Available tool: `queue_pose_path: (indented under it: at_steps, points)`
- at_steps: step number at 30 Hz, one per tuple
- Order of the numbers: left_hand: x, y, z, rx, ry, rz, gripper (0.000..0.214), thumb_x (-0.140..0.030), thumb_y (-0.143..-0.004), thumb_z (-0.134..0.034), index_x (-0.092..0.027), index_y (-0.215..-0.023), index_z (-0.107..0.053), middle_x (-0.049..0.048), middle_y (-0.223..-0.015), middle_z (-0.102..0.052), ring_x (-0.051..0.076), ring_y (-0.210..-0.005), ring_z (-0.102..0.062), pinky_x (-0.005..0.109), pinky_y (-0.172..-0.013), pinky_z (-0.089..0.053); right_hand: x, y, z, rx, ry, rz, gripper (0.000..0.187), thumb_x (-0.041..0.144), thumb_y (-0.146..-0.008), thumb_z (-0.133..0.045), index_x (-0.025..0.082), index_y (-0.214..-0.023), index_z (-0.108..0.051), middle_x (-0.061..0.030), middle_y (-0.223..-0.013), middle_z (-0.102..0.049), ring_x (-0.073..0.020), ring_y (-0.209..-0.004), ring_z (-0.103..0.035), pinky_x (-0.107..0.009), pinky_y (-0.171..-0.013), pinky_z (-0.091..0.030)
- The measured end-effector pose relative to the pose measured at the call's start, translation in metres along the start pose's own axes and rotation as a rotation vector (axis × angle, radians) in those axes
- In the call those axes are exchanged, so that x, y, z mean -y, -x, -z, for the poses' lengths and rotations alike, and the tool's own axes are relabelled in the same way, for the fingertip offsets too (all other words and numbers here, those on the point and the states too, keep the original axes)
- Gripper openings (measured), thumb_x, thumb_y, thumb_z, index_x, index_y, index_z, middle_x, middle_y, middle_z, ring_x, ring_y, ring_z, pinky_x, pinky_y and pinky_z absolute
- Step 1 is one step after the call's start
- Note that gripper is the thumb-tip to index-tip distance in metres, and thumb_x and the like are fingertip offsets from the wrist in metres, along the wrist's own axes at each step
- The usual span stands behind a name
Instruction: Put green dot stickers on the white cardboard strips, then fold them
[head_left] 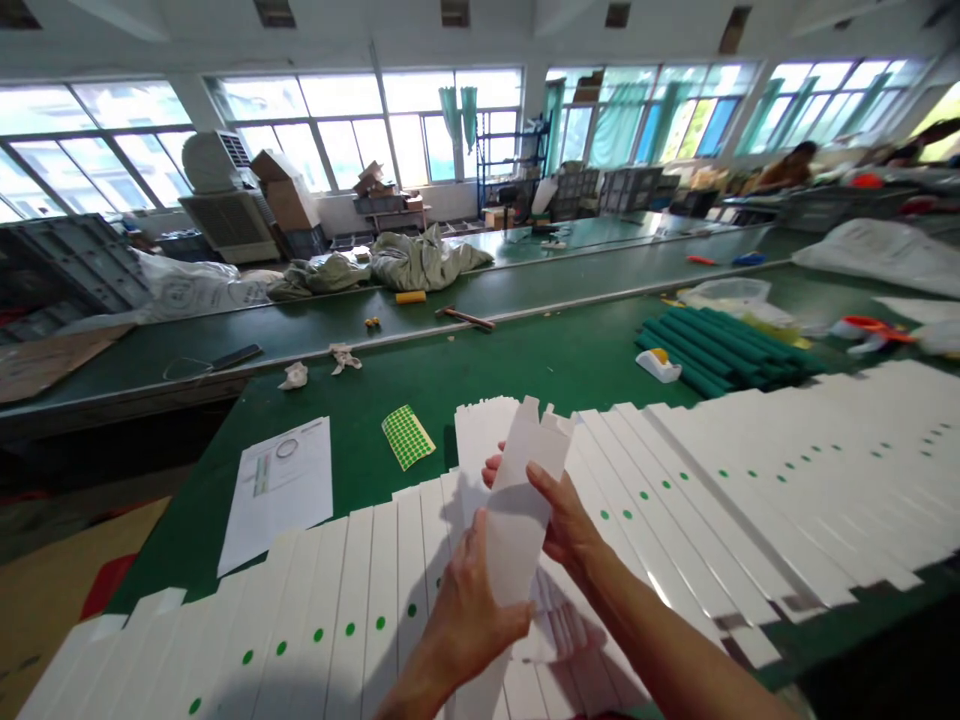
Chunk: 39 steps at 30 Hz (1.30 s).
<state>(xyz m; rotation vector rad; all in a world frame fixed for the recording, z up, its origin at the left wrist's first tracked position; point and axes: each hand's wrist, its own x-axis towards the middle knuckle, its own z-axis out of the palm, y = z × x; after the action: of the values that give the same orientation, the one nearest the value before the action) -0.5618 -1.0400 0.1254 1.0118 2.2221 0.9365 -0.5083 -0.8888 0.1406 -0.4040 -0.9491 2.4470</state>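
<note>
Card sleeve, white, gripped by left hand and right hand, printed sheet nearby, writing illegible

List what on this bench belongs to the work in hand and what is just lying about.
In use: white card held by left hand and right hand; dotted card rows; green sticker sheet.
Lying about: hammer; green tubes; printed paper.

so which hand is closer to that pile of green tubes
Right. The right hand grips the right edge of the white card, nearer the person and left of the green tubes. The left hand holds the card lower down, farther left and farther from them.
</note>
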Motion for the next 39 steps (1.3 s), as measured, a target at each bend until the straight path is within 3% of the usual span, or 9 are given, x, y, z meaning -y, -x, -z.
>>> queue_pose_path:
  at_steps: [3, 7, 9, 12, 16, 18, 24, 32, 39]
  points:
    - [-0.011, -0.012, 0.034, 0.021, -0.020, -0.096, 0.082, -0.032, -0.065, -0.073, -0.012, -0.139, -0.043, 0.0182, -0.144, -0.046, 0.034, -0.132, -0.043, 0.047, -0.110, -0.037, 0.008, 0.005, -0.004, 0.089, 0.034, 0.008, 0.057, 0.037, -0.065, -0.082, 0.017, -0.114, -0.062, -0.0106, -0.102, -0.072, -0.0244, -0.089, -0.068, -0.038, -0.081, -0.054]
    - [-0.049, -0.036, 0.087, -0.367, -0.120, -0.432, 0.061, -0.028, -0.085, -0.057, -0.018, -0.142, -0.038, 0.0133, -0.146, -0.043, 0.027, -0.135, -0.040, 0.049, -0.111, -0.035, 0.011, 0.008, -0.016, 0.211, 0.109, 0.003, 0.057, 0.033, -0.061, -0.085, 0.017, -0.112, -0.065, -0.0081, -0.096, -0.072, -0.0217, -0.084, -0.067, -0.033, -0.076, -0.054]
    - [-0.070, -0.045, 0.102, -0.375, -0.221, -0.619, 0.063, -0.021, -0.083, -0.058, -0.018, -0.142, -0.036, 0.0133, -0.145, -0.043, 0.026, -0.136, -0.038, 0.048, -0.113, -0.032, 0.010, 0.008, -0.024, 0.258, 0.126, 0.018, 0.053, 0.031, -0.061, -0.084, 0.017, -0.108, -0.067, -0.0059, -0.088, -0.071, -0.0192, -0.077, -0.066, -0.029, -0.070, -0.053]
    - [-0.093, -0.052, 0.110, -0.331, -0.316, -0.733, 0.053, -0.018, -0.080, -0.063, -0.017, -0.130, -0.047, 0.0125, -0.130, -0.053, 0.026, -0.123, -0.048, 0.045, -0.105, -0.040, 0.010, 0.007, -0.029, 0.328, 0.135, 0.043, 0.046, 0.029, -0.062, -0.083, 0.018, -0.104, -0.068, -0.0046, -0.084, -0.070, -0.0182, -0.074, -0.064, -0.027, -0.065, -0.051]
    - [-0.105, -0.048, 0.119, -0.405, -0.382, -0.750, 0.030, -0.023, -0.073, -0.072, -0.014, -0.098, -0.058, 0.0095, -0.105, -0.059, 0.025, -0.102, -0.053, 0.041, -0.090, -0.046, 0.014, 0.008, -0.027, 0.401, 0.186, 0.026, 0.041, 0.031, -0.060, -0.084, 0.017, -0.096, -0.069, -0.0047, -0.084, -0.070, -0.0176, -0.074, -0.064, -0.025, -0.063, -0.049]
    - [-0.108, -0.043, 0.128, -0.371, -0.422, -0.768, 0.026, -0.027, -0.073, -0.074, -0.015, -0.090, -0.058, 0.0065, -0.095, -0.059, 0.023, -0.092, -0.053, 0.038, -0.083, -0.045, 0.017, 0.008, -0.027, 0.446, 0.208, 0.022, 0.046, 0.032, -0.058, -0.085, 0.016, -0.098, -0.069, -0.0061, -0.087, -0.070, -0.0189, -0.079, -0.064, -0.026, -0.066, -0.049]
    - [-0.122, -0.026, 0.153, -0.155, -0.447, -0.838, 0.029, -0.036, -0.074, -0.076, -0.018, -0.091, -0.062, 0.0013, -0.087, -0.061, 0.017, -0.082, -0.052, 0.030, -0.077, -0.041, 0.019, 0.013, -0.038, 0.572, 0.208, -0.004, 0.052, 0.032, -0.058, -0.084, 0.015, -0.105, -0.067, -0.0091, -0.095, -0.069, -0.0215, -0.086, -0.063, -0.029, -0.071, -0.049]
    - [-0.117, -0.003, 0.160, -0.125, -0.477, -0.839, 0.034, -0.046, -0.073, -0.075, -0.017, -0.088, -0.064, 0.0004, -0.082, -0.059, 0.016, -0.080, -0.051, 0.028, -0.075, -0.037, 0.014, 0.021, -0.042, 0.634, 0.244, -0.065, 0.063, 0.035, -0.053, -0.088, 0.015, -0.109, -0.066, -0.0102, -0.097, -0.070, -0.0216, -0.086, -0.063, -0.028, -0.070, -0.048]
    - [-0.133, 0.027, 0.156, -0.143, -0.649, -0.748, 0.033, -0.046, -0.076, -0.071, -0.015, -0.073, -0.061, 0.0001, -0.074, -0.060, 0.016, -0.076, -0.051, 0.030, -0.072, -0.031, 0.018, 0.038, -0.061, 0.624, 0.392, 0.007, 0.045, 0.037, -0.057, -0.084, 0.015, -0.094, -0.070, -0.0060, -0.083, -0.067, -0.0169, -0.069, -0.057, -0.024, -0.054, -0.041]
